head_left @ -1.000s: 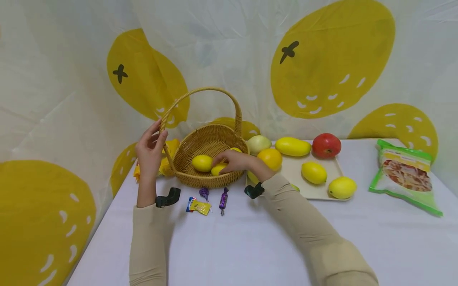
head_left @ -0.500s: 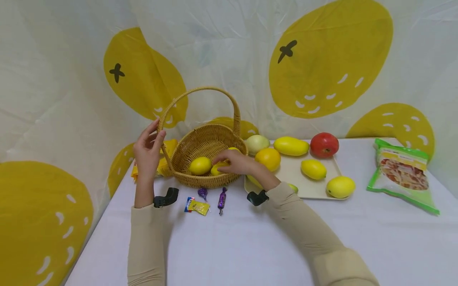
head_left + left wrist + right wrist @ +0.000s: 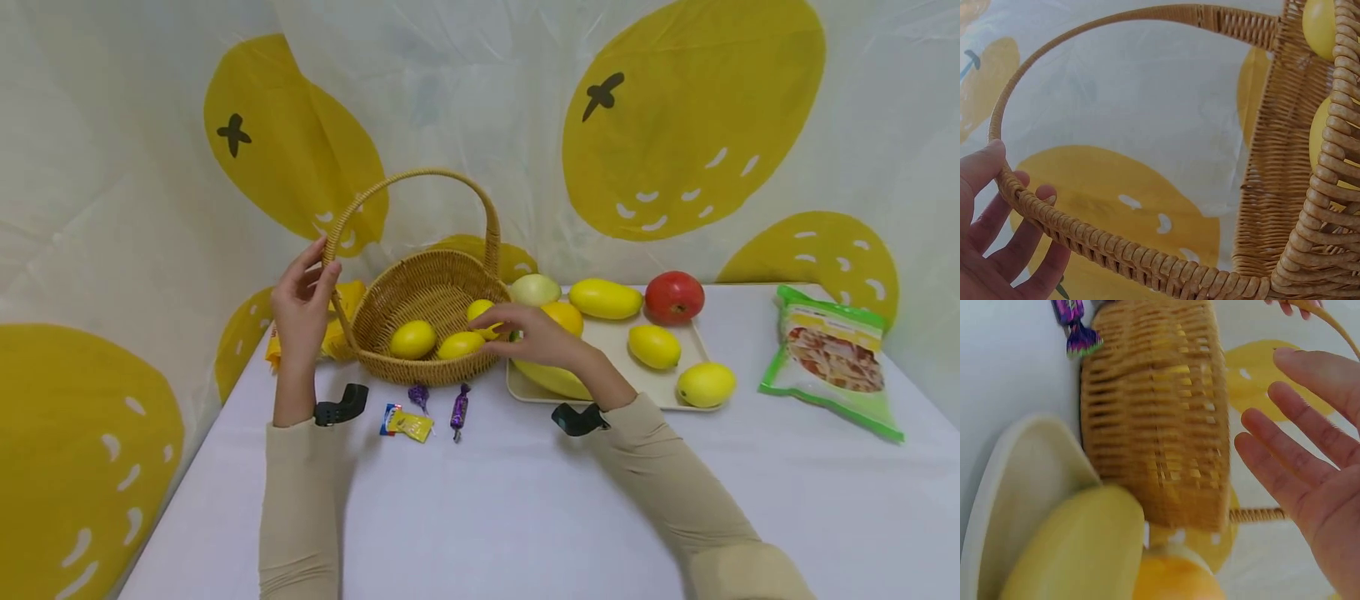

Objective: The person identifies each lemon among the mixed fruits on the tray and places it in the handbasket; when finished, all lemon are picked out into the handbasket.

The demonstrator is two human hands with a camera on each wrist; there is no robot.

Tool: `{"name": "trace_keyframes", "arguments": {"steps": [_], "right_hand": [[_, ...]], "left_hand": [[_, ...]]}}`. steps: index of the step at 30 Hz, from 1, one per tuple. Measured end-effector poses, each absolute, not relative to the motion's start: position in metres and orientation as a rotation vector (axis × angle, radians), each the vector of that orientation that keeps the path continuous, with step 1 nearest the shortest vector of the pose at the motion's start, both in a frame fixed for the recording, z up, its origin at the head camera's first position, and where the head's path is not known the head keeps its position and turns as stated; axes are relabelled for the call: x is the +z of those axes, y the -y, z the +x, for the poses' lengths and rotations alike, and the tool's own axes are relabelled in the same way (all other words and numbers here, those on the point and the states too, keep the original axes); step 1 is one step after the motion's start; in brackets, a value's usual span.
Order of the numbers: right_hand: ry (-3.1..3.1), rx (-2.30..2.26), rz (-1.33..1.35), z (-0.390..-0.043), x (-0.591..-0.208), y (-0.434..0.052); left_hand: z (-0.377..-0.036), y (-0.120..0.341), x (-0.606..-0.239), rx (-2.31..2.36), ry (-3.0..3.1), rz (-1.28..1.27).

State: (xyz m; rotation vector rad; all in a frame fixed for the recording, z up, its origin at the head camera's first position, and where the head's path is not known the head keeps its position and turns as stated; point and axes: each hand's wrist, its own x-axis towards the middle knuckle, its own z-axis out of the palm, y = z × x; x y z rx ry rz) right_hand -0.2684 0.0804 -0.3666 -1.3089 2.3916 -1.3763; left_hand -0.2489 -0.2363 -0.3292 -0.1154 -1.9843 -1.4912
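A wicker basket (image 3: 397,367) with a tall arched handle stands left of the middle in the head view. My left hand (image 3: 302,315) grips the left side of that handle, thumb on one side and fingers on the other, as the left wrist view shows on the handle (image 3: 1116,249). Inside lie three lemons: one at the left (image 3: 412,340), one at the front (image 3: 460,345) and one at the right (image 3: 482,312), partly covered by fingers. Over the basket's right rim is my right hand (image 3: 543,337); the right wrist view shows its fingers (image 3: 1285,456) spread, holding nothing.
Right of the basket, a cream tray (image 3: 600,354) holds an orange (image 3: 564,317), a red fruit (image 3: 674,297), two lemons and other yellow fruit. Wrapped candies (image 3: 460,410) lie in front of the basket. A green-edged bag (image 3: 836,358) lies far right; yellow packaging (image 3: 341,329) is behind my left hand.
My right hand has let go of the front lemon, leaving it in the basket, and moved right and up over the rim. My left hand keeps its grip on the handle.
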Motion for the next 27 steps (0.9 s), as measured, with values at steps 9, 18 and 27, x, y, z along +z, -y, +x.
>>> {"name": "trace_keyframes", "arguments": {"steps": [9, 18, 27], "right_hand": [[-2.446, -1.408, -1.277, -0.26, -0.364, -0.128], [-2.588, -1.318, -1.125, -0.253, -0.375, -0.193], [-2.755, -1.324, -0.998, -0.248, -0.389, -0.244]], "left_hand": [[-0.233, 0.225, -0.311, -1.48, 1.988, -0.118], [-0.251, 0.234, -0.329, -1.528, 1.976, -0.121], [-0.248, 0.235, -0.327, -1.535, 1.978, -0.108]]}}
